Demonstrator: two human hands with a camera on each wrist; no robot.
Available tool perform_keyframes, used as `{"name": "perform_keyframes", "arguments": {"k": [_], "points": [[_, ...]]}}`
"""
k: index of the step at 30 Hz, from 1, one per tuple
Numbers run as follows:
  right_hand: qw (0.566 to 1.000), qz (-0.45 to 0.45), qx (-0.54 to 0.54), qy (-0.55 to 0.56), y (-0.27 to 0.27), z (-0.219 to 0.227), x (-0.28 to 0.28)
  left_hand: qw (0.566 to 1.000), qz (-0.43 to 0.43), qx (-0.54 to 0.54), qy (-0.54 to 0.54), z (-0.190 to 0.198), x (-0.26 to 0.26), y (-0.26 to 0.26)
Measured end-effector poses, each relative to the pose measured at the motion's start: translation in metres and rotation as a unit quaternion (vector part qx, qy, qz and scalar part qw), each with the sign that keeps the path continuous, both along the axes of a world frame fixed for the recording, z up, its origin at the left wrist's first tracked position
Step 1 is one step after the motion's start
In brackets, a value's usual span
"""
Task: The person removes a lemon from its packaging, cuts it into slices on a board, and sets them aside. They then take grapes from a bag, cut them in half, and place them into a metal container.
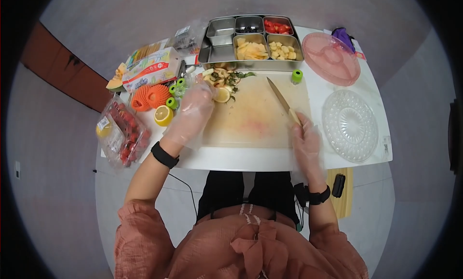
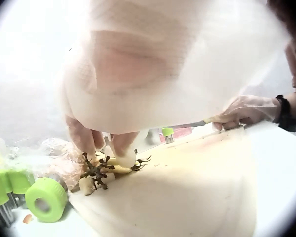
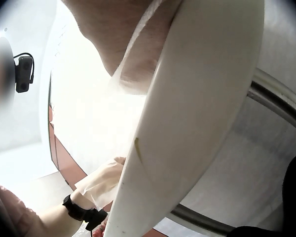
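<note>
In the head view my gloved left hand point(image 1: 193, 108) reaches to a heap of fruit peels and strawberry or grape stems point(image 1: 226, 79) at the board's back left. Close up, its fingers point down into the scraps point(image 2: 96, 173); I cannot tell whether they pinch any. A cut lemon piece point(image 1: 222, 95) lies beside those fingers. My right hand point(image 1: 307, 146), also in a clear glove, grips a knife point(image 1: 279, 95) by its pale handle, blade pointing up and left over the cutting board point(image 1: 251, 115). In the right wrist view, the knife is out of sight.
Behind the board stands a steel tray point(image 1: 222, 64) of bins holding cut fruit. Left are green-topped cutters point(image 1: 171, 103), a lemon half point(image 1: 163, 115), orange foam nets point(image 1: 150, 96) and a grape pack point(image 1: 128, 134). Right are a pink divided plate point(image 1: 333, 59) and clear plate point(image 1: 350, 126).
</note>
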State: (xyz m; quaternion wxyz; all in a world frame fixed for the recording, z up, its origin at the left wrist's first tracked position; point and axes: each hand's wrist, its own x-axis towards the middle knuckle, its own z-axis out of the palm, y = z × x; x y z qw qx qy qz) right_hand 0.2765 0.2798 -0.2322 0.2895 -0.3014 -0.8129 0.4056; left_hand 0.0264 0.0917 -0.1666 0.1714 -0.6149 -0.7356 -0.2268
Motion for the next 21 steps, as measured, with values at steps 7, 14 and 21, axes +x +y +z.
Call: {"name": "perform_keyframes", "arguments": {"k": [7,14,21], "points": [[1.000,0.013,-0.001,-0.016,0.003,-0.003,0.001,0.994,0.079,-0.061,-0.045,0.031,0.021,-0.016],[0.998,0.018,0.001,-0.055,0.001,0.003,0.000,0.960,-0.031,-0.166,-0.224,0.021,0.057,-0.041],[0.999,0.017,-0.003,-0.051,-0.002,0.003,0.001,0.945,-0.102,-0.152,-0.272,0.034,0.104,-0.050]]}}
